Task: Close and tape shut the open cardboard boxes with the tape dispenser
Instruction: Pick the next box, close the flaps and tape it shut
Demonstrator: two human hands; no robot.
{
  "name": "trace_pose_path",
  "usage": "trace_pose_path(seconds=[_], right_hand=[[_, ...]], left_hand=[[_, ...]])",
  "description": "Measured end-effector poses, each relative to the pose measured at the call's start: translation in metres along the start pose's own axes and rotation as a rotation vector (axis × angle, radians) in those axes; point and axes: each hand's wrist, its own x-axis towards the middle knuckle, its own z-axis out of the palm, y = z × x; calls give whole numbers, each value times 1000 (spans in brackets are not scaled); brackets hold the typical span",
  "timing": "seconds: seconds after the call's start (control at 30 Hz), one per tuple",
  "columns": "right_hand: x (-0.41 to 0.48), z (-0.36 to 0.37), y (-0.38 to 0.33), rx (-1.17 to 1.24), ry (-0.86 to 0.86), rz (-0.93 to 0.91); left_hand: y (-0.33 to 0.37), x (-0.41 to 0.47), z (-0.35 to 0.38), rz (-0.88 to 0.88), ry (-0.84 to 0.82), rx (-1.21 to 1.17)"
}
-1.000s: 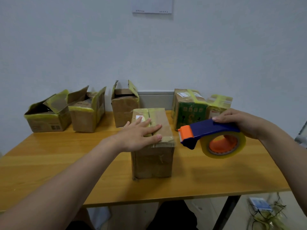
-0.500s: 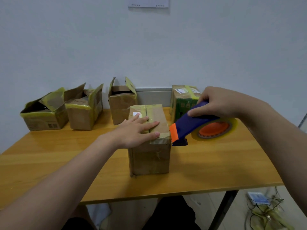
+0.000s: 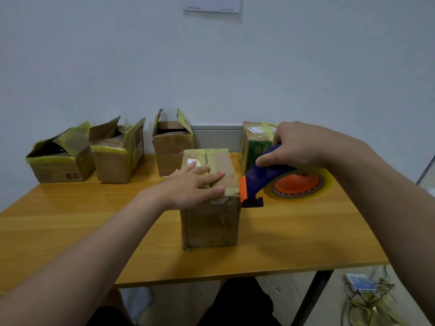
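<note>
Beyond and left of the left hand, the leftmost open box, the second open box and the third open box stand in a row, flaps up. They are judged to be awaiting closure.

The left hand lies flat on top of the central box. Its fingers are straight and slightly spread across the flap seam, evidently pressing the flaps together for taping.

Just right of those fingertips, the tape dispenser has its orange nose at the box's upper right edge, apparently touching, placed to start a strip. The right hand grips the blue handle from above, fingers curled round it.

Behind that hand stands a taped green box. All rest on the worktop.
</note>
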Motion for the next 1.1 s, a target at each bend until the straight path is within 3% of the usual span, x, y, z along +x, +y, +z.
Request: trace_pose_path(seconds=[0.13,0.23,0.37,0.8,1.0,1.1], right_hand=[[4,3,9,33,-36,55],[5,28,18,-222,-51,76],[7,57,32,-116,-61,93],[13,73,39,284,511,261],[18,85,26,395,634,200],[18,85,24,488,688,170]], left_hand=[[-1,-1,-1,5,-6,-16],[-1,-2,0,19,-6,-23],[-2,1,-5,4,-30,-45],[46,40,7,-179,160,52],[40,37,1,-137,9,58],[28,23,-6,-108,37,-10]])
